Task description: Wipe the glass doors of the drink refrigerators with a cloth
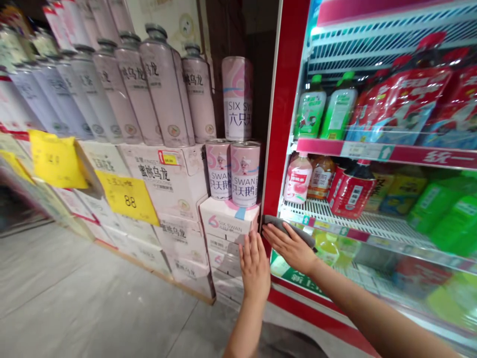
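My right hand holds a dark grey cloth under its straight fingers, pressed to the glass door and red frame of the drinks fridge. The fingertips reach the frame's left edge. My left hand is raised beside it, open, fingers stretched upward and holding nothing. It is in front of the stacked white SIX SWAN cartons; whether it touches them I cannot tell. Just above the fingers stand two pink-white cans on the cartons.
Lit fridge shelves hold green, red and pink drink bottles. To the left, tall metal bottles stand on stacked cartons with yellow price signs. Grey tiled floor lies below. A taller can stands behind the two cans.
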`<action>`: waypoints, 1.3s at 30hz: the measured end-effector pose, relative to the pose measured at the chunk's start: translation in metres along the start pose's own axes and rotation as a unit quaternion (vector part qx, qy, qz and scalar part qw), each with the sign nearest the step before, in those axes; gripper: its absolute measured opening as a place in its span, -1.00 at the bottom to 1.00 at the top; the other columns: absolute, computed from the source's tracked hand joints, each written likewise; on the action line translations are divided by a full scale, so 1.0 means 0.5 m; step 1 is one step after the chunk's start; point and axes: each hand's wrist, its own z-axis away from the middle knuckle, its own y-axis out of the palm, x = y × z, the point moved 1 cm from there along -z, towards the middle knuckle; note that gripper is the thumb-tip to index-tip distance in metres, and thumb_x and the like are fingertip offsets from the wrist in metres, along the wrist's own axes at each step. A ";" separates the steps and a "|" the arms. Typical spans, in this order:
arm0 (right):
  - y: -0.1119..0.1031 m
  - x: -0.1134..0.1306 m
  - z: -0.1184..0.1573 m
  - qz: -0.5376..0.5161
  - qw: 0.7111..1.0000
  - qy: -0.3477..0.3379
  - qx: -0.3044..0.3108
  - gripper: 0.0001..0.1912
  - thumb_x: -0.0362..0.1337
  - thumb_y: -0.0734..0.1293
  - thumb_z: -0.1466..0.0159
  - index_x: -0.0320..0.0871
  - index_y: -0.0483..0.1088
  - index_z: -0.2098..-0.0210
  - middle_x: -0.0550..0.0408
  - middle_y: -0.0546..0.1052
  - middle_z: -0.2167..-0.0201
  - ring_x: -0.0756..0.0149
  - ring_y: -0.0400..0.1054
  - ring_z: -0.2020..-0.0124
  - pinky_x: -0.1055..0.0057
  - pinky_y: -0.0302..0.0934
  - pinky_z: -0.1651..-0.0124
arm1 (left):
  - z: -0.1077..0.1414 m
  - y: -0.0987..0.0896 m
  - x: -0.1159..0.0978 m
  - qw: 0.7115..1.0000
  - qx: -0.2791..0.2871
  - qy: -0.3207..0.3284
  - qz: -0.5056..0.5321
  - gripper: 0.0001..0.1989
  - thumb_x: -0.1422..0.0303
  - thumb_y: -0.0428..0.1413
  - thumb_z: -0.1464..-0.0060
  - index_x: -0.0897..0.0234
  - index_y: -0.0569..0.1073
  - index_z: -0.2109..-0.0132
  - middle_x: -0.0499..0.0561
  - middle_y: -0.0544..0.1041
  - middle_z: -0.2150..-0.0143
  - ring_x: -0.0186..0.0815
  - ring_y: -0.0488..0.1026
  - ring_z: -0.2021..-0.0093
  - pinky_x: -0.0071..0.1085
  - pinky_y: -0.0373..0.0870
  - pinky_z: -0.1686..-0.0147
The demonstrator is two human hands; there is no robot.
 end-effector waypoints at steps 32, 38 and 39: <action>-0.264 -0.228 0.186 0.178 0.925 0.325 -0.082 -0.28 -0.35 0.26 -0.35 0.15 0.05 -0.44 0.13 0.24 -0.40 0.06 -0.12 -0.49 -0.15 -0.32 -0.50 | -0.087 0.009 -0.182 0.985 0.001 0.093 0.145 0.03 0.14 0.18 -0.20 0.31 -0.32 -0.51 0.39 -0.11 -0.52 0.17 -0.18 -0.51 0.19 0.09 -0.37; -0.165 -0.106 0.268 0.092 0.992 0.089 0.017 -0.53 -0.30 0.18 -0.41 0.09 0.33 -0.27 0.34 0.27 -0.38 0.38 -0.20 -0.50 0.07 -0.46 -0.54 | -0.096 0.023 -0.210 0.973 0.015 0.145 0.177 0.26 0.00 0.34 0.04 0.30 -0.29 -0.51 0.43 -0.10 -0.51 0.24 -0.18 -0.50 0.26 0.05 -0.36; -0.175 -0.118 0.274 0.091 0.992 0.083 0.024 -0.53 -0.29 0.18 -0.41 0.10 0.32 -0.28 0.35 0.25 -0.39 0.39 -0.18 -0.50 0.06 -0.46 -0.54 | -0.097 0.023 -0.215 0.970 0.022 0.166 0.176 0.26 -0.01 0.34 0.06 0.27 -0.28 -0.51 0.42 -0.09 -0.51 0.24 -0.16 -0.50 0.25 0.04 -0.36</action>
